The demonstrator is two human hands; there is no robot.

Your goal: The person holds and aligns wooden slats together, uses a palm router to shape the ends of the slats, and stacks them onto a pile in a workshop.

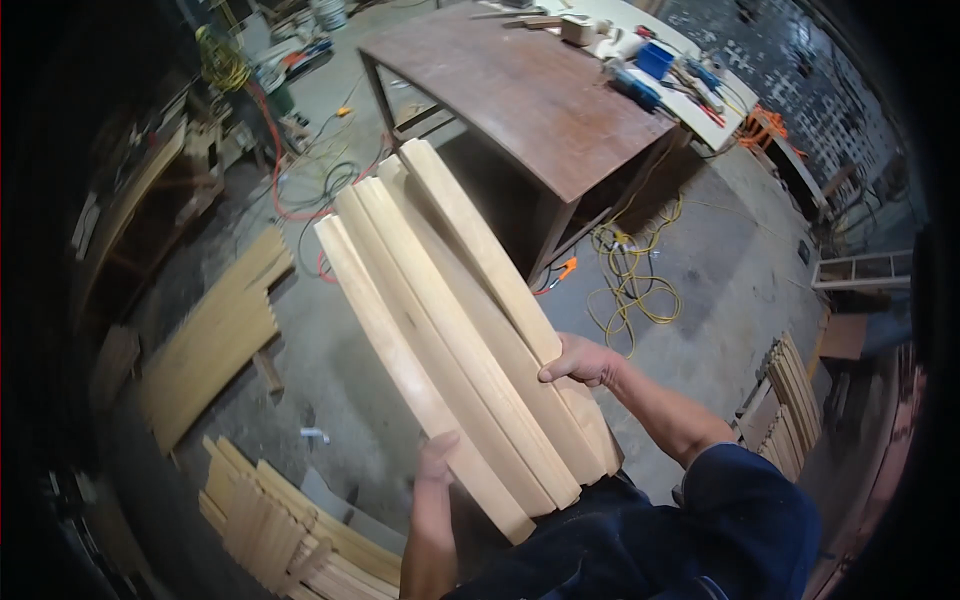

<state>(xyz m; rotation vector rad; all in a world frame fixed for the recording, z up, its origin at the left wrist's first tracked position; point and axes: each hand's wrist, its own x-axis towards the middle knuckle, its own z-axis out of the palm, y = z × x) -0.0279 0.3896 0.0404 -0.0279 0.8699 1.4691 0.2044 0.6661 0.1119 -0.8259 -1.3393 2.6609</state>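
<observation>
A bundle of long, pale wooden boards (455,345) with stepped edges slants across the middle, its near ends against my dark shirt. My right hand (580,361) grips the rightmost board (482,245), thumb on top and the other fingers hidden underneath. That board lies slightly apart from the others, with a dark gap along part of its length. On the opposite side, my left hand (437,457) is closed around the edge of the leftmost board (400,375); its fingers are mostly hidden below and slightly blurred.
A brown-topped table (520,90) stands ahead, beside a white table (722,128) carrying tools and a blue bin (655,60). Yellow cord (640,290) and a red hose (275,170) lie on the floor. Stacked boards sit at lower left (265,535), left (215,345) and right (788,415).
</observation>
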